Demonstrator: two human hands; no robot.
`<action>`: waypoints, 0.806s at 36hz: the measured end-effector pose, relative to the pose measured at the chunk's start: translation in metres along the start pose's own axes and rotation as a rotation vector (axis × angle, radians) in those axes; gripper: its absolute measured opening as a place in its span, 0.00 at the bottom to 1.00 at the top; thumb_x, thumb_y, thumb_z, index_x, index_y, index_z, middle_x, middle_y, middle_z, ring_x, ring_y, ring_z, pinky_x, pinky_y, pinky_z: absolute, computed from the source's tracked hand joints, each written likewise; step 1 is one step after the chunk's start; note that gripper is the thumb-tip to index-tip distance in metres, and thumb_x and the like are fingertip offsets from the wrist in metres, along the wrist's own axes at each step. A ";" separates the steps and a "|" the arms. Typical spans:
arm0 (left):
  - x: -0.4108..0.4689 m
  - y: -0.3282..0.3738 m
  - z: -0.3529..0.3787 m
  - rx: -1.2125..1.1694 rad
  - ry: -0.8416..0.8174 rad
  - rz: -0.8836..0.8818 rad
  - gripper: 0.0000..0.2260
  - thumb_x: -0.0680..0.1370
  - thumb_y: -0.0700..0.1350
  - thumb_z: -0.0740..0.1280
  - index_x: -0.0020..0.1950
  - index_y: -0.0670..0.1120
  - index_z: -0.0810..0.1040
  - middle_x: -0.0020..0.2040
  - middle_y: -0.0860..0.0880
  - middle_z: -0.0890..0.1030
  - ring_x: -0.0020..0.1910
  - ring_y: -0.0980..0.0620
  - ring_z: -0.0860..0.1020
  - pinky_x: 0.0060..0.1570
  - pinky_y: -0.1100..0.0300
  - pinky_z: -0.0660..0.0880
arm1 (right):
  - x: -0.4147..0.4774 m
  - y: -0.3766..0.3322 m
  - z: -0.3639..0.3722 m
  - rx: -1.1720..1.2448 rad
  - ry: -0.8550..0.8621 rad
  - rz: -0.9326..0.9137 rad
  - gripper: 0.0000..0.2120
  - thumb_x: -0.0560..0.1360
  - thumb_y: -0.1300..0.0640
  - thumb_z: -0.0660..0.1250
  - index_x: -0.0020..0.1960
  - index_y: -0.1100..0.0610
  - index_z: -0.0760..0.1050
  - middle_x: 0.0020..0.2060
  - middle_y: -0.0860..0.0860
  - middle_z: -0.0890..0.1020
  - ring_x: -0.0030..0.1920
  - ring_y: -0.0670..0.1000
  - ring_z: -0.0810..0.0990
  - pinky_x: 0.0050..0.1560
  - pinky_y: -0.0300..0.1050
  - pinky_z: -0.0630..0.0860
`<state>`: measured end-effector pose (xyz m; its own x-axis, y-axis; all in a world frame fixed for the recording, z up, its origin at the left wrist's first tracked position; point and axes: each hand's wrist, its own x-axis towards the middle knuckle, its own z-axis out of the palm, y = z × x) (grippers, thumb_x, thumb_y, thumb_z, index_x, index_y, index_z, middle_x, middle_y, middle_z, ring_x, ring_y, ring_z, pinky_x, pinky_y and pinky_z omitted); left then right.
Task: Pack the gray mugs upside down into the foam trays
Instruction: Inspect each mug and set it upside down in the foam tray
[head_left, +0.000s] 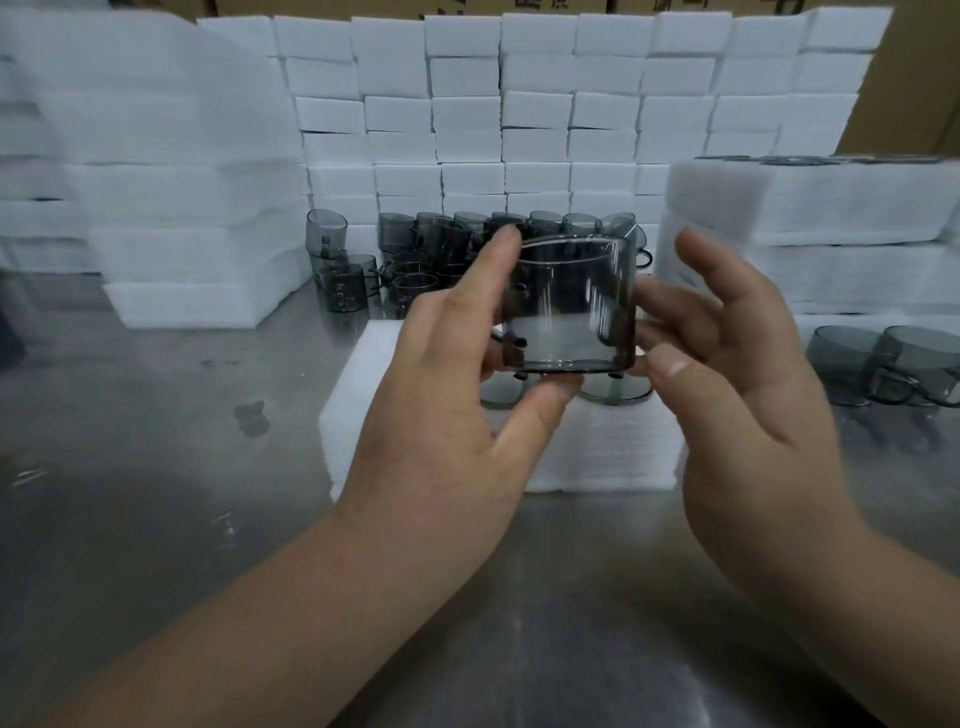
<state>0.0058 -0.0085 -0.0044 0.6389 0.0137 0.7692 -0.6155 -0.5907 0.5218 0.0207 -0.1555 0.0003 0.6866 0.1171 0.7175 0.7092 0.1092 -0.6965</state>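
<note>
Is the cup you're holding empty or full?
Empty. The gray mug in the left hand is see-through, with nothing inside; the foam tray shows through it.

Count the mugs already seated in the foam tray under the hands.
2 show: left mug by the left hand thumb, right mug under the held mug. Others may be hidden.

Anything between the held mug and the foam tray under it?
Nothing visible blocks it. The mug, gripped by the left hand, hangs over the foam tray; two seated mugs fill the slots directly below.
</note>
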 end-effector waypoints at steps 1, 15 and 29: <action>0.000 0.000 0.000 0.001 0.000 -0.004 0.29 0.70 0.59 0.63 0.69 0.68 0.55 0.55 0.61 0.72 0.52 0.57 0.77 0.53 0.67 0.73 | 0.000 0.000 0.000 0.009 -0.007 -0.004 0.24 0.66 0.50 0.60 0.61 0.42 0.65 0.53 0.41 0.79 0.54 0.37 0.77 0.51 0.29 0.72; 0.000 -0.001 0.000 -0.104 0.022 -0.137 0.29 0.68 0.66 0.58 0.67 0.67 0.54 0.49 0.66 0.76 0.46 0.62 0.78 0.48 0.66 0.72 | 0.002 0.004 -0.001 -0.066 -0.042 -0.034 0.22 0.67 0.51 0.59 0.60 0.39 0.66 0.54 0.37 0.80 0.57 0.40 0.76 0.53 0.33 0.70; -0.003 0.005 -0.005 0.054 0.023 -0.158 0.24 0.69 0.68 0.51 0.65 0.70 0.54 0.43 0.59 0.78 0.36 0.59 0.77 0.39 0.56 0.76 | 0.001 0.005 -0.002 -0.071 -0.078 -0.017 0.22 0.67 0.51 0.59 0.61 0.39 0.66 0.57 0.38 0.79 0.60 0.38 0.74 0.54 0.34 0.71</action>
<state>-0.0015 -0.0081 -0.0021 0.7146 0.1275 0.6878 -0.4825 -0.6221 0.6166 0.0249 -0.1570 -0.0022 0.6619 0.1925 0.7245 0.7321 0.0416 -0.6799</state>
